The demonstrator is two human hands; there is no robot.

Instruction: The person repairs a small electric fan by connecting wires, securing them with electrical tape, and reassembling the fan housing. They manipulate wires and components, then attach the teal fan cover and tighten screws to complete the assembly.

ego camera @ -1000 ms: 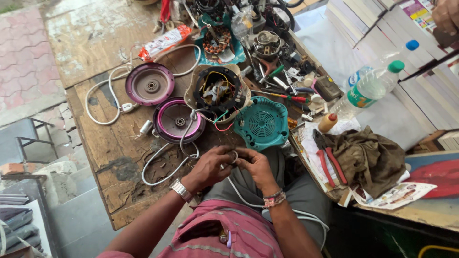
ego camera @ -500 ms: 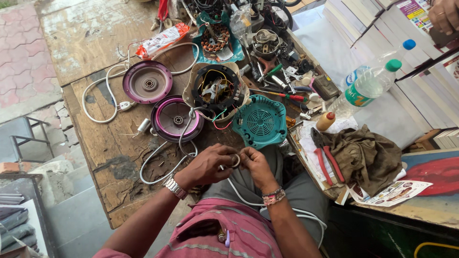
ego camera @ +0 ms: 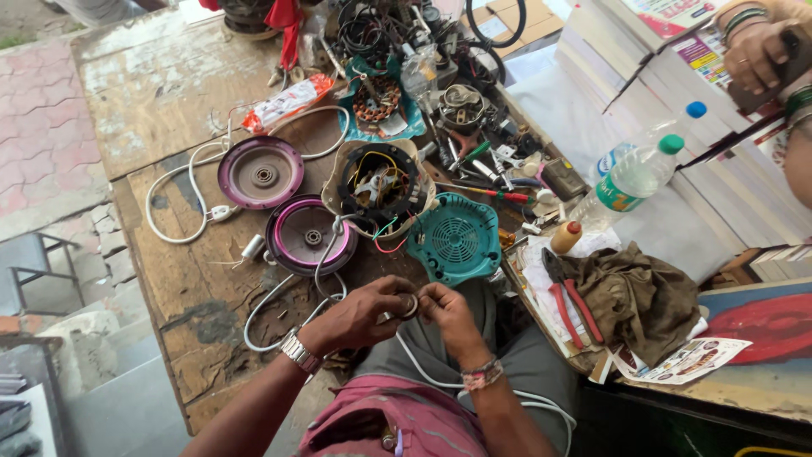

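Since a second ago both hands stay put: left hand [ego camera: 359,315] and right hand [ego camera: 448,309] fingers pinch the small metal ring [ego camera: 408,305], teal fan cover [ego camera: 454,239] at one o'clock.

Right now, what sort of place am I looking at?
Likely an open-air repair stall for small electric appliances: a worn wooden workbench beside brick paving, an opened motor housing with wiring, and red-handled pliers. Both hands hold a small ring-shaped part.
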